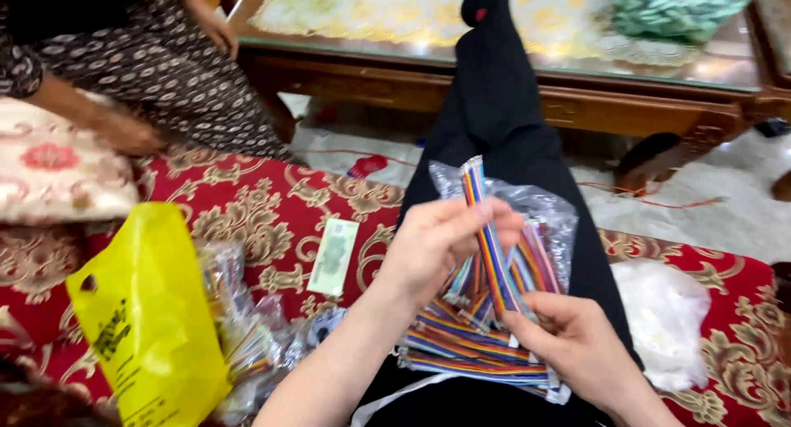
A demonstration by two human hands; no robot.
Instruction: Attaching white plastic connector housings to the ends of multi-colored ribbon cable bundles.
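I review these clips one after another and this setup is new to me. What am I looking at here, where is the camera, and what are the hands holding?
There is no machine here: a person wears one camera on the head, so the picture looks down along their own arms and black-trousered legs. The left hand and the right hand together hold a thin bundle of rainbow-striped sticks in clear plastic wrap, upright between the fingers. Beneath it, on the lap, lies a pile of similar striped packets. The person sits on a red cloth with gold patterns. On it lie a yellow plastic bag, more clear packets, a green banknote and a white plastic bag. Ahead stands a wooden table with a glass top. At top left another person in a patterned dress sits nearby.
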